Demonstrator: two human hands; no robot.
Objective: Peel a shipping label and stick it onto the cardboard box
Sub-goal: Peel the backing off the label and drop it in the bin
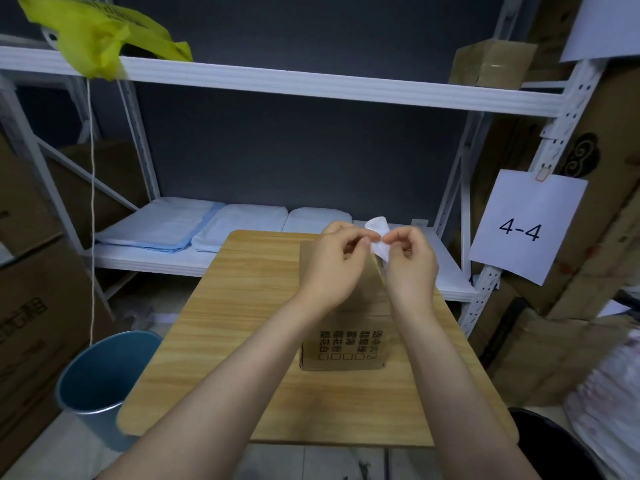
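Note:
A brown cardboard box (343, 344) with black printed characters on its near side stands on the small wooden table (221, 327). Both my hands are raised above the box's far end. A small white shipping label (376, 230) is curled between them. My left hand (332, 261) pinches one side of it with thumb and forefinger, and my right hand (410, 265) pinches the other side. Part of the label is hidden by my fingers, and my hands hide much of the box's top.
A blue waste bin (93, 382) stands on the floor left of the table. Behind the table is a white metal shelf (311, 88) with folded pale cloths (166, 226). Cardboard cartons (31, 306) stand at the left and right. A "4-4" paper sign (523, 226) hangs at right.

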